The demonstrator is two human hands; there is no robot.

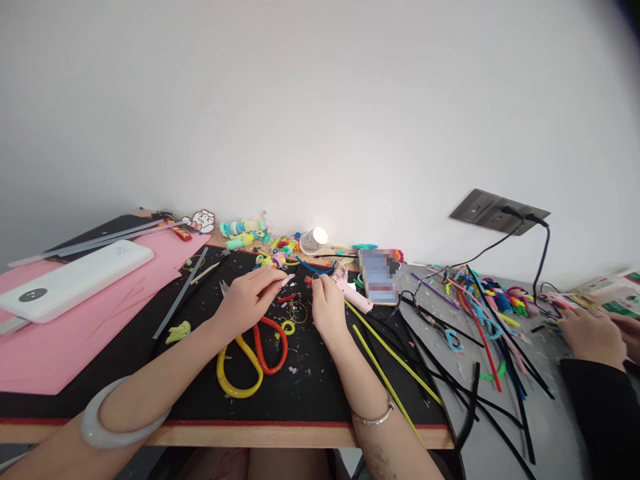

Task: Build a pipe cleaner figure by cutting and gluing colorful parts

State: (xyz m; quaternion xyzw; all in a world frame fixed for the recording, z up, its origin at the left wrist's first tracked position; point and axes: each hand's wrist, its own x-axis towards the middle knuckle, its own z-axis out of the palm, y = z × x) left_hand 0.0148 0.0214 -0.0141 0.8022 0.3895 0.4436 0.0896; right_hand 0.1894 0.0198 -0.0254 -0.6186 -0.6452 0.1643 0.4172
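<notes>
Above the black mat (320,400), my left hand (253,297) is closed in a pinch, with a tiny pale bit at its fingertips; that could be a nail or a scrap. Facing it a short way off, my right hand (327,307) has its fingers curled together, and a small reddish bit (308,281) shows at the tips. Scissors (240,373) with one yellow and one red handle lie partly under my left hand. Between the hands are a red piece (287,299), a thin ring (299,312) and a small yellow loop (288,327).
A white power bank (85,273) rests on pink sheets (45,360) at left. A paper cup (314,241), a phone (380,277) and colourful fuzzy pieces (245,230) line the back. Pipe cleaners (480,393) spread rightward, near a co-worker's hands (593,333). Cables hang from a wall socket (500,212).
</notes>
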